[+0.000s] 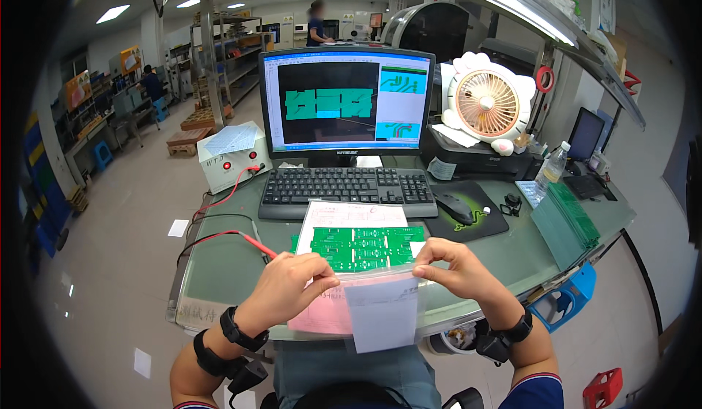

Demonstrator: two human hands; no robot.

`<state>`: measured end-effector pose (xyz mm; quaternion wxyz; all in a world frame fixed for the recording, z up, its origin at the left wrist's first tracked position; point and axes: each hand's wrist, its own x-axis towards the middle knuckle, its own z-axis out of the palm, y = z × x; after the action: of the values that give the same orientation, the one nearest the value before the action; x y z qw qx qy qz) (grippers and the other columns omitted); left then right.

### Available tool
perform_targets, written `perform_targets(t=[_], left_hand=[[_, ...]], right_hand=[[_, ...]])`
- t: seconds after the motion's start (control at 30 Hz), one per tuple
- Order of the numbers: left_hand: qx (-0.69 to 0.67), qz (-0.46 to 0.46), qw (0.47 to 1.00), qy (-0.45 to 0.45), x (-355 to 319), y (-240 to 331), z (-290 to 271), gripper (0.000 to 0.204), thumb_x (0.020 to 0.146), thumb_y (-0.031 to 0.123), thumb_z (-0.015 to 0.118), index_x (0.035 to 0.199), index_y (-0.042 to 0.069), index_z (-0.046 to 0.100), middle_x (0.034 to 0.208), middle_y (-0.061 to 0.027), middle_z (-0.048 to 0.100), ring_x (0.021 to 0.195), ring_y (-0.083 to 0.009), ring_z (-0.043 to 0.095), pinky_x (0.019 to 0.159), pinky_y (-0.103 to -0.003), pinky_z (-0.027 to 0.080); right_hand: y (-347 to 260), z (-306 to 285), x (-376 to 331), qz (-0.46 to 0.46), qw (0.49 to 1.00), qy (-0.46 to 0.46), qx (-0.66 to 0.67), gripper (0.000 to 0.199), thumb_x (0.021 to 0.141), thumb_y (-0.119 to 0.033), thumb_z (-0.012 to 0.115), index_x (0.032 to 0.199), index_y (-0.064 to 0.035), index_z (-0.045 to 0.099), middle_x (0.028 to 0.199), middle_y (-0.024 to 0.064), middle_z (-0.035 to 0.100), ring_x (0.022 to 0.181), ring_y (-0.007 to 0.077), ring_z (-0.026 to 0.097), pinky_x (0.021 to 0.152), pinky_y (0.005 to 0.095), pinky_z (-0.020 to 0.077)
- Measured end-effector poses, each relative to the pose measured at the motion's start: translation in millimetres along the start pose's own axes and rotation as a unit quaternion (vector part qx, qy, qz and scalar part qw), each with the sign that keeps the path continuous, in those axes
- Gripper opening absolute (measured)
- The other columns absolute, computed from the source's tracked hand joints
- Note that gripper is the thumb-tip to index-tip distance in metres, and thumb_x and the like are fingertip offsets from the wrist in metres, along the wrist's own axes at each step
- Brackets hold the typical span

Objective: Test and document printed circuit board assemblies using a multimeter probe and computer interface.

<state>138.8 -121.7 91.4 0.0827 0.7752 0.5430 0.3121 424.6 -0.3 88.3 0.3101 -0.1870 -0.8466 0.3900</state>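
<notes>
A monitor (322, 131) displays a board layout above a green circuit board (365, 246) in an electronics workshop. Metal shelving (240, 64) stands behind.

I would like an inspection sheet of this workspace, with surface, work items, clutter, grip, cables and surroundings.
Surface: green desk, well filled; the monitor is on.
Work items: clear sleeve held up at the near edge, white sheet showing through; green circuit board lying behind it.
Clutter: keyboard, mouse on a black mat, bottle, stacked green boards, fan on a black printer.
Grip: left hand and right hand each pinch the clear sleeve's upper part.
Cables: red lead plugged into the white box; another red lead reaches the left hand, contact unclear.
Surroundings: blue stool, red stool, bin, two people in the background.
</notes>
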Motion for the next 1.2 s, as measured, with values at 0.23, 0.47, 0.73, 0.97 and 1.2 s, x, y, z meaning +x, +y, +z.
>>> perform_targets(t=[0.23, 0.47, 0.73, 0.97, 1.2], left_hand=[[0.118, -0.206, 0.971, -0.007, -29.2, -52.1, 15.9, 0.047, 0.077, 0.041, 0.076, 0.090, 0.004, 0.049, 0.060, -0.0052, 0.058, 0.055, -0.0223, 0.060, 0.052, -0.032, 0.046], [-0.165, -0.367, 0.914, 0.048, -57.2, -51.7, 28.7, 0.041, 0.080, 0.032, 0.077, 0.091, 0.003, 0.050, 0.067, -0.0023, 0.061, 0.061, -0.0107, 0.060, 0.058, -0.023, 0.047], [-0.463, -0.499, 0.731, -0.061, -55.4, -46.8, 15.9, 0.023, 0.088, 0.016, 0.070, 0.080, 0.003, 0.053, 0.074, 0.0023, 0.060, 0.069, -0.0013, 0.051, 0.063, -0.017, 0.040], [-0.428, -0.488, 0.755, 0.093, -28.2, -4.3, -46.9, 0.014, 0.091, 0.013, 0.062, 0.088, 0.000, 0.062, 0.072, 0.0024, 0.054, 0.066, -0.0047, 0.048, 0.059, -0.022, 0.040], [-0.346, -0.546, 0.665, 0.374, -71.3, 87.0, -221.2, 0.019, 0.083, 0.003, 0.054, 0.096, -0.007, 0.064, 0.088, -0.0087, 0.067, 0.071, -0.0125, 0.062, 0.065, -0.025, 0.052]], right_hand=[[54.9, -18.4, 41.1, 0.022, 0.962, -0.085, -0.260, 0.017, 0.084, -0.025, 0.069, 0.089, -0.0098, 0.063, 0.143, 0.0207, 0.041, 0.127, 0.0427, 0.040, 0.104, 0.0432, 0.0342], [53.9, -30.1, 74.0, 0.142, 0.957, -0.156, -0.201, 0.016, 0.079, -0.021, 0.072, 0.084, -0.0073, 0.064, 0.126, 0.0148, 0.052, 0.108, 0.0342, 0.054, 0.090, 0.0408, 0.0451], [55.0, -27.6, 84.4, 0.149, 0.954, -0.162, -0.206, 0.016, 0.075, -0.013, 0.075, 0.081, -0.0053, 0.062, 0.111, 0.0129, 0.053, 0.091, 0.0279, 0.056, 0.077, 0.0368, 0.0491], [88.8, -56.5, 81.2, 0.354, 0.925, -0.106, 0.088, 0.013, 0.082, -0.008, 0.071, 0.082, -0.0018, 0.059, 0.078, 0.0023, 0.062, 0.078, 0.0093, 0.055, 0.071, 0.0254, 0.0458], [78.8, -37.9, 124.1, 0.101, 0.969, -0.150, -0.169, 0.018, 0.079, -0.020, 0.072, 0.082, -0.0063, 0.060, 0.105, 0.0087, 0.061, 0.102, 0.0236, 0.054, 0.087, 0.0356, 0.0371]])
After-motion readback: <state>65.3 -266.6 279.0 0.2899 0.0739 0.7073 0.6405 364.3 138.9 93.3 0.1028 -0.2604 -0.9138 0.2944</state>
